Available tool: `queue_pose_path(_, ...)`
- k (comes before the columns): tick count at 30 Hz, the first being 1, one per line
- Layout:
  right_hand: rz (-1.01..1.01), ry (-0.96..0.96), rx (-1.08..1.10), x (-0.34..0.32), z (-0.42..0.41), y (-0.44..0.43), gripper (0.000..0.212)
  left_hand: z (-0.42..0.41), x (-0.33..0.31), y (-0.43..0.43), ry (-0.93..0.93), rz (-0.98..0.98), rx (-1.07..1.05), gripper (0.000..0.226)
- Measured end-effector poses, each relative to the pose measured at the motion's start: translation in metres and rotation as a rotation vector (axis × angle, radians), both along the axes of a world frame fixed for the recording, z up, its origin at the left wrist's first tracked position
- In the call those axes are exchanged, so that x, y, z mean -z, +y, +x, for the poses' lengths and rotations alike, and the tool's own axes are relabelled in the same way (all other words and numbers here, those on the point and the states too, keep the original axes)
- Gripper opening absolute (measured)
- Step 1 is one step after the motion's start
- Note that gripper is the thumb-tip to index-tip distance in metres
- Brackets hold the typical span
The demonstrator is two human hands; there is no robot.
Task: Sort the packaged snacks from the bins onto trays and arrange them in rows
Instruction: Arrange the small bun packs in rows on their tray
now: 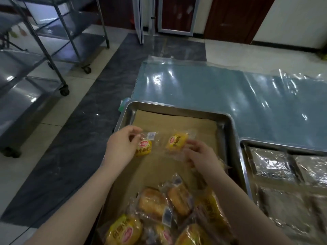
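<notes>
Yellow wrapping marks the two small bread packs held over a steel tray (177, 107) lined with brown paper (177, 122). The left hand (122, 145) has its fingers (134, 131) curled, with thumb and fingertips pinching the clear upper edge of the left pack (144, 146), which hangs just below and to the right of them. The right hand (201, 156) curls its fingers (191, 144) round the lower right edge of the right pack (176, 142), which lies tilted up and to the left of those fingers. That hand is a little blurred, so the exact hold is hard to read. The two packs sit side by side between the two sets of fingers, near each other but apart. Whether either one touches the paper cannot be told.

Nearer the person than the fingers, between the two forearms, a loose heap of wrapped buns (168, 209) lies on the same tray, some showing yellow print and some showing the brown crust through clear film. To the right of the right fingers, a second steel tray (283, 144) sits just beside the first one and holds flat silver foil packets (270, 165) laid in rows. Beyond the fingers stretches a pale blue worktop (212, 85) under glossy clear plastic sheeting. Far to the left of the left fingers, steel shelf trolleys (35, 59) on castors stand on the tiled floor (79, 138).
</notes>
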State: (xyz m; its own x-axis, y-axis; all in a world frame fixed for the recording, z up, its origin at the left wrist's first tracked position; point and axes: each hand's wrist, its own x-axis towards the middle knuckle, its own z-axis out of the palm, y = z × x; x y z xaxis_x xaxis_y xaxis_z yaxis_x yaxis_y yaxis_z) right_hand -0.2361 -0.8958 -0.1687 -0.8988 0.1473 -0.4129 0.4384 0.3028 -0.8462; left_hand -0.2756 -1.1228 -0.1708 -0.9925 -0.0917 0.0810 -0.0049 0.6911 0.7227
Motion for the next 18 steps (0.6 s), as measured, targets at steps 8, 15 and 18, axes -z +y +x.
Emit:
queue_pose_path(8, 0.728, 0.28, -0.443, 0.022, -0.019, 0.012, 0.025, -0.041, -0.001, 0.005, 0.253, -0.376, 0.164, 0.025)
queue_pose_path(15, 0.765, 0.262, -0.572, 0.034, -0.048, 0.001, 0.02, -0.005, 0.034, 0.027, 0.075, -0.641, 0.376, 0.049)
queue_pose_path(18, 0.758, 0.242, -0.543, 0.032, -0.053, -0.003, 0.019, -0.013, 0.046, 0.024, 0.079, -0.692, 0.38, 0.061)
